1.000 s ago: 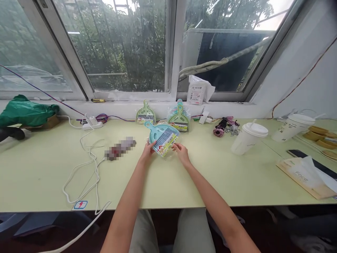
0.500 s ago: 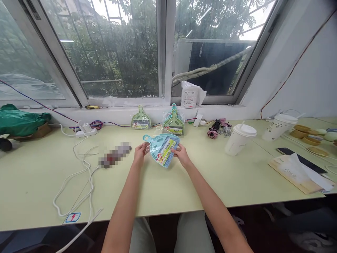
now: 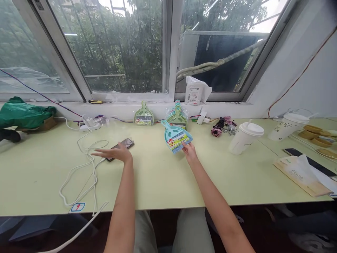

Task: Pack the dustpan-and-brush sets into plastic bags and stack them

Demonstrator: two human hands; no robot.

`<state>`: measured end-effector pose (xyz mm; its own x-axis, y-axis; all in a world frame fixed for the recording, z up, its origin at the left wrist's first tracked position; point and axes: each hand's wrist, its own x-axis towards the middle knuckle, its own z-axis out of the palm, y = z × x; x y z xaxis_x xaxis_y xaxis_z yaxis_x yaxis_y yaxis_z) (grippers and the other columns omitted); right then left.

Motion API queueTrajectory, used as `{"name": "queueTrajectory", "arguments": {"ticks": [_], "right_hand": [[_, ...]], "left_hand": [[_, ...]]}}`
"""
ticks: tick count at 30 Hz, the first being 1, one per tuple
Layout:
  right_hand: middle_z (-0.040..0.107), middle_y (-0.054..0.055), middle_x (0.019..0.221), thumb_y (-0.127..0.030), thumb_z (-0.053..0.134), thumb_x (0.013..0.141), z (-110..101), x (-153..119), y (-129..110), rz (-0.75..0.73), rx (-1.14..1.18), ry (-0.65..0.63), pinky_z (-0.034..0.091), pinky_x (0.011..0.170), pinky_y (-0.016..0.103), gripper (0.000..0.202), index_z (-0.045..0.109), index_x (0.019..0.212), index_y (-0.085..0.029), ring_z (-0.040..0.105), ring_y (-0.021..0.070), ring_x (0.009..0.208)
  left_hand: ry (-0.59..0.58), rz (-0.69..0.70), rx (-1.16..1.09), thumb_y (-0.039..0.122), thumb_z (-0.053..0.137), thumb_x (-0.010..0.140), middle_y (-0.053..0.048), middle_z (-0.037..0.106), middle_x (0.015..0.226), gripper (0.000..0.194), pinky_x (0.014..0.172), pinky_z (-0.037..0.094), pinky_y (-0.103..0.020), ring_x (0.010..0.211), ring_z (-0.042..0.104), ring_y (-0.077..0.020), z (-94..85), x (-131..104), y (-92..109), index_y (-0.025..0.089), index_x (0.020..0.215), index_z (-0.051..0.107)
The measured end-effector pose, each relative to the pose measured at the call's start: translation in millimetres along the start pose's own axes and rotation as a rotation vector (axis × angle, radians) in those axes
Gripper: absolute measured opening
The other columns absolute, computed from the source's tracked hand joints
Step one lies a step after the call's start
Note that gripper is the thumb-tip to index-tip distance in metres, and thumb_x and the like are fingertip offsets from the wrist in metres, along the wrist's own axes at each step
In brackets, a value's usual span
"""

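Observation:
My right hand (image 3: 189, 150) grips the lower right corner of a light blue mini dustpan and brush set (image 3: 177, 136) with a printed label, handle up and leaning left. Just behind that set stands a packed row of similar sets (image 3: 178, 114), a green one foremost, against the wall under the window. To its left another green dustpan set (image 3: 143, 115) leans there alone. My left hand (image 3: 116, 153) is open and empty, fingers stretched left, above a phone (image 3: 121, 147) on the table and partly covering it.
White cables (image 3: 91, 160) lie loosely on the left of the table (image 3: 163, 182), near a power strip (image 3: 90, 125). On the right stand lidded paper cups (image 3: 243, 137), a folded pink umbrella (image 3: 218, 129) and a tissue pack (image 3: 300, 172). A green bag (image 3: 25, 114) sits far left.
My left hand has let go of the set and swung left over the phone, fingers spread. My right hand has moved the blue set right and toward the row, turning it more upright.

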<state>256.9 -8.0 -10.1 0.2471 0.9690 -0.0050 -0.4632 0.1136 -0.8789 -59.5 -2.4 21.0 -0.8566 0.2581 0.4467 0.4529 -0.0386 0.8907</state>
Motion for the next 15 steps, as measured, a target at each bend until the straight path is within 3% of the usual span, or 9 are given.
{"name": "queueTrajectory", "arguments": {"ticks": [2, 4, 6, 8, 9, 11, 15], "right_hand": [[0.07, 0.004, 0.098, -0.028, 0.077, 0.059, 5.7, -5.0, 4.3, 0.04, 0.008, -0.023, 0.057, 0.084, 0.036, 0.038, 0.058, 0.092, -0.023, 0.066, 0.0228, 0.098], [0.07, 0.004, 0.099, -0.027, 0.076, 0.06, 12.8, -11.4, 7.7, 0.067, 0.019, -0.062, 0.057, 0.085, 0.036, 0.038, 0.058, 0.093, -0.022, 0.067, 0.0223, 0.096], [0.07, 0.005, 0.1, -0.026, 0.076, 0.062, 19.5, -17.8, 9.3, 0.081, 0.019, -0.107, 0.057, 0.085, 0.034, 0.038, 0.059, 0.095, -0.022, 0.067, 0.0217, 0.096], [0.07, 0.005, 0.101, -0.026, 0.075, 0.064, 23.9, -22.8, 9.4, 0.087, -0.001, -0.15, 0.057, 0.084, 0.033, 0.038, 0.058, 0.098, -0.022, 0.067, 0.021, 0.095], [0.07, 0.005, 0.101, -0.027, 0.075, 0.065, 25.0, -24.4, 9.2, 0.096, -0.024, -0.175, 0.057, 0.082, 0.033, 0.039, 0.057, 0.1, -0.022, 0.068, 0.0206, 0.093], [0.071, 0.005, 0.096, -0.029, 0.075, 0.067, 24.8, -25.5, 9.3, 0.155, -0.116, -0.249, 0.059, 0.074, 0.033, 0.039, 0.057, 0.101, -0.022, 0.07, 0.0203, 0.084], [0.072, 0.011, 0.074, -0.031, 0.075, 0.069, 15.4, -19.4, 12.5, 0.394, -0.405, -0.435, 0.059, 0.054, 0.029, 0.026, 0.064, 0.086, -0.014, 0.07, 0.0217, 0.062]], "left_hand": [[-0.055, 0.135, -0.043, 0.041, 0.053, 0.083, -0.017, -0.011, 0.154, 0.081, 0.114, -0.003, -0.047, 0.142, -0.012, -0.027, -3.9, -15.7, 15.9, 0.014, 0.146, 0.01], [-0.279, 0.18, -0.172, 0.044, 0.047, 0.086, -0.013, 0.007, 0.155, 0.063, 0.115, 0.004, -0.044, 0.143, 0.001, -0.0257, -1.0, -34.6, 28.6, 0.018, 0.141, 0.028], [-0.644, 0.087, -0.35, 0.049, 0.04, 0.089, -0.011, 0.032, 0.148, 0.055, 0.113, 0.019, -0.042, 0.139, 0.023, -0.0248, 6.9, -56.4, 35.4, 0.021, 0.136, 0.038], [-1.118, -0.161, -0.476, 0.056, 0.033, 0.089, -0.011, 0.056, 0.128, 0.054, 0.103, 0.035, -0.044, 0.126, 0.045, -0.0265, 16.7, -78.1, 36.2, 0.022, 0.127, 0.048], [-1.292, -0.284, -0.517, 0.059, 0.031, 0.088, -0.01, 0.062, 0.12, 0.057, 0.098, 0.041, -0.044, 0.118, 0.052, -0.0274, 21.4, -87.1, 34.8, 0.021, 0.124, 0.052], [-1.383, -0.489, -0.586, 0.063, 0.031, 0.085, -0.009, 0.067, 0.108, 0.06, 0.09, 0.046, -0.041, 0.106, 0.059, -0.0269, 29.0, -98.8, 29.5, 0.018, 0.117, 0.057], [-1.155, -0.576, -0.611, 0.059, 0.043, 0.081, -0.008, 0.068, 0.1, 0.052, 0.085, 0.047, -0.034, 0.099, 0.061, -0.0237, 37.4, -94.5, 15.3, 0.015, 0.102, 0.061]]}}
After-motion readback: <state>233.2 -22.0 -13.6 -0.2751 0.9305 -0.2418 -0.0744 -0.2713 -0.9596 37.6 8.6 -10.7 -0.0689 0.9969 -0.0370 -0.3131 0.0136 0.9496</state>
